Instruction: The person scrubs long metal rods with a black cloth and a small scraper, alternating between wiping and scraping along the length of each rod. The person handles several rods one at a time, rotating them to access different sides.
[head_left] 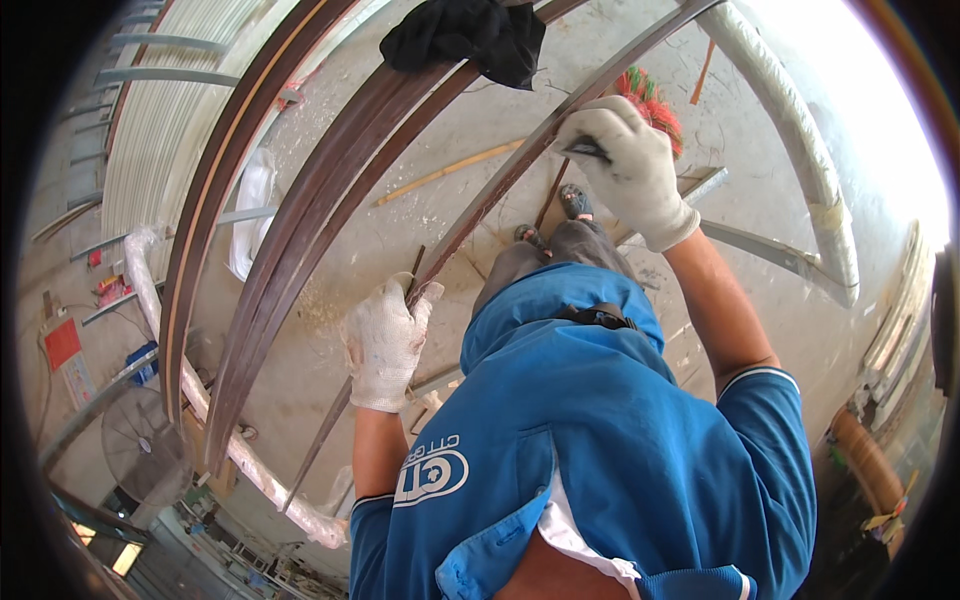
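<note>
A long narrow brown strip (490, 195) runs aslant in front of me, from the far right down past my left side. My left hand (385, 340), in a white knitted glove, is closed around it near its middle. A thin dark piece (418, 260) sticks up beside those fingers. My right hand (625, 170), also gloved, is curled at the strip farther along. Something dark (588, 148), perhaps a small item or a stain, shows at its fingers; I cannot tell which.
Several brown profiles (330, 180) lie to the left, with a black cloth (470, 38) over them. Farther left are a brown profile (215, 170), stacked pale strips (165, 150) and a fan (145, 445). A red-green brush head (652, 105) and wrapped frame (810, 150) stand right.
</note>
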